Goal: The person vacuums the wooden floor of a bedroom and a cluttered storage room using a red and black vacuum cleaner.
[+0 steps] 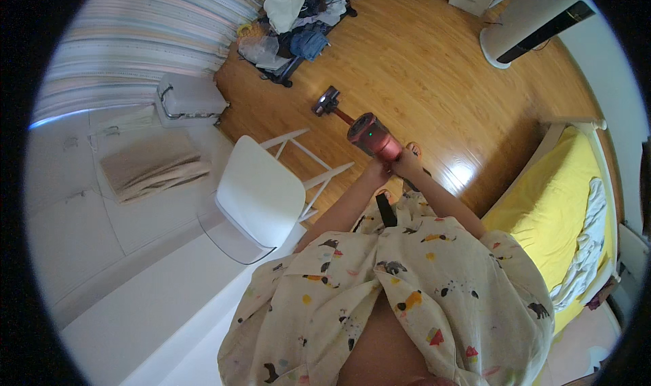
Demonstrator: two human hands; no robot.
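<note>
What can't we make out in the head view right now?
All in the head view:
- Vacuum handle: mostly covered by the hands.
- Left hand: fingers hidden by the angle and the right hand; gripping or just touching, unclear.
- Chair: some legs hidden under its seat.
- Clothes pile: cut off by the upper edge; lower layers buried.
- Small light on the vacuum: too small to read any detail.

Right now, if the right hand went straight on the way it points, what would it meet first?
Probably the red vacuum cleaner, whose body lies directly ahead of the right hand; the hand seems to grip its near end, though exact depth is unclear.
</note>
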